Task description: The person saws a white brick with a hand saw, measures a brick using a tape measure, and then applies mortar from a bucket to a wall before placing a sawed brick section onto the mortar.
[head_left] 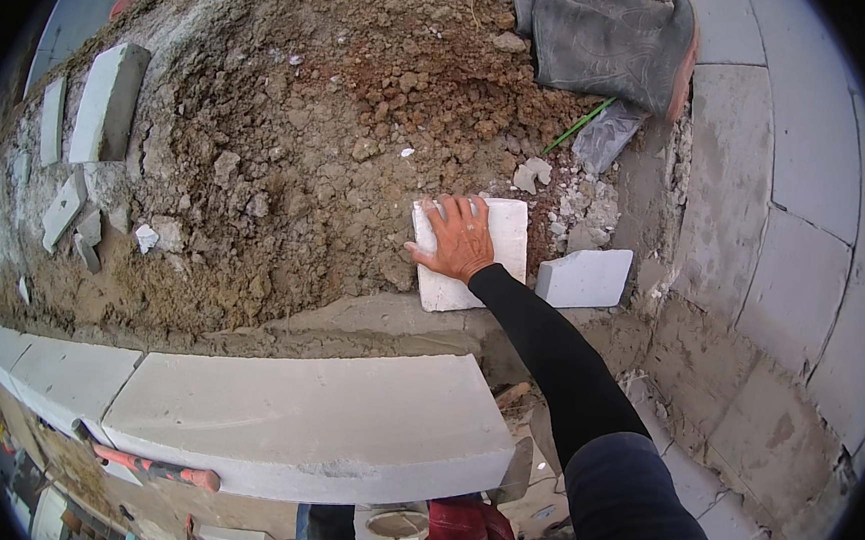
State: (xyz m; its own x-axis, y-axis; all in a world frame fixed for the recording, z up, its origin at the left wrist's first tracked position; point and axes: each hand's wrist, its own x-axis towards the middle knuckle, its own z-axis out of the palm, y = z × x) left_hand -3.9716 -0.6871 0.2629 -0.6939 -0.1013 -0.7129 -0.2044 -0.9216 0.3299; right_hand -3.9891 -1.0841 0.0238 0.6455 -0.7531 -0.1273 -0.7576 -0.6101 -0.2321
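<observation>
My right hand [457,240] reaches in from the lower right in a black sleeve. It lies over a small white block [500,237], palm down. The fingertips come to the block's far edge and the thumb to its left edge, so the hand has hold of it. The block rests at the edge of the soil, by a strip of grey mortar [379,314]. Just right of it, apart, stands another cut piece of pale block [584,279]. My left hand is outside the picture.
A long course of pale blocks [302,411] runs across the front, with a red-handled hammer [153,468] on it. A rubber boot [609,42] lies at the far right by a block wall [725,180]. Broken block pieces [108,102] lie on the soil [310,161] at left.
</observation>
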